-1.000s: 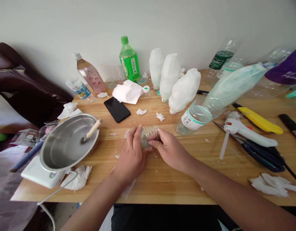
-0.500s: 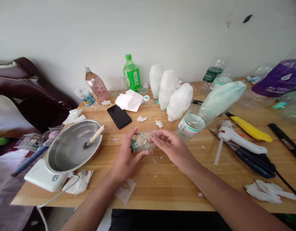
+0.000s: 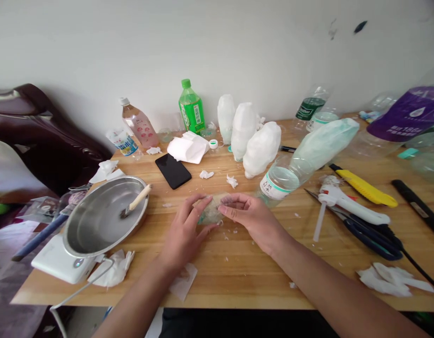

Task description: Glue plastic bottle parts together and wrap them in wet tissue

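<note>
"What are the two hands holding?"

"A clear plastic piece [image 3: 213, 213], between them around the middle of the wooden table [image 3: 238, 286]. I can't tell whether it touches the wood."

"Which way does it point?"

"Its long axis seems to run roughly left to right, the right end slanting a little to the far side. A greenish tint shows at the left end, but fingers hide much of the outline."

"And the left hand [image 3: 189, 220]?"

"Curved around the left end, fingers over the far side and top, thumb along the near side. How firmly it presses, I can't tell."

"The right hand [image 3: 245, 211]?"

"Narrow, thumb and fingers pinching the right end."

"What lies nearby?"

"Beyond the hands, two crumpled tissue scraps [image 3: 206, 174]. Farther and to the left, a black phone [image 3: 173, 171] by a folded white stack of tissue [image 3: 189, 147]. To the far right, three white-coated shapes [image 3: 244, 131] stand close together, the rightmost leaning right. Just beside the right hand, a labelled clear bottle [image 3: 278, 184] tilts right."

"Anything left of the hands?"

"A metal basin [image 3: 92, 223], with a wooden-handled brush [image 3: 139, 198] leaning inside, its handle toward the far right."
</note>
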`<state>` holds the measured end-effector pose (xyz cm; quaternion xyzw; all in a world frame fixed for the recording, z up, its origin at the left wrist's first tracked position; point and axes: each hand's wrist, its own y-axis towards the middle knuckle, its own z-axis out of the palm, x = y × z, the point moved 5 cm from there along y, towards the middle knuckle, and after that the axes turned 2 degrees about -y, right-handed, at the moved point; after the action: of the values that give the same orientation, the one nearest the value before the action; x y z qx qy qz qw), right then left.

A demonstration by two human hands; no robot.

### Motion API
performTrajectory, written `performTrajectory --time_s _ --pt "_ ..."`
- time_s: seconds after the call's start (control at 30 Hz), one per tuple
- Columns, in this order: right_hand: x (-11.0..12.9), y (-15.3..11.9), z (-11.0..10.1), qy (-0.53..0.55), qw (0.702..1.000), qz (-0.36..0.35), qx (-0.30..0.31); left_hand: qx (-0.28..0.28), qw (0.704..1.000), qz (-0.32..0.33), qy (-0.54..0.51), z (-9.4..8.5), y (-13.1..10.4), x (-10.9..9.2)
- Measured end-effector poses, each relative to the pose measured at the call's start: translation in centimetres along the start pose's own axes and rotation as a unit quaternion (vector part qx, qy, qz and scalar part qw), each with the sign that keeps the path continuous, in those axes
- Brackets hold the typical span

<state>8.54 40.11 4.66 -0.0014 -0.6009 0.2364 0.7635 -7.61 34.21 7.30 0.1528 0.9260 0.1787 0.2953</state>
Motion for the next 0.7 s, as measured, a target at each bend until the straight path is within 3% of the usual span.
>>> performTrajectory --time_s 0.13,0.37,0.7 --pt "0.3 -0.1 0.0 -0.016 1.000 -0.008 0.000 -0.007 1.000 0.003 0.004 0.0 -0.1 0.0" --pt "-0.2 0.1 0.4 0.098 0.992 0.041 0.074 0.013 0.999 0.001 -0.038 0.2 0.0 -0.4" --pt "-1.0 0.1 0.6 0.079 0.990 0.069 0.095 0.084 0.993 -0.042 -0.075 1.4 -0.3 0.2"
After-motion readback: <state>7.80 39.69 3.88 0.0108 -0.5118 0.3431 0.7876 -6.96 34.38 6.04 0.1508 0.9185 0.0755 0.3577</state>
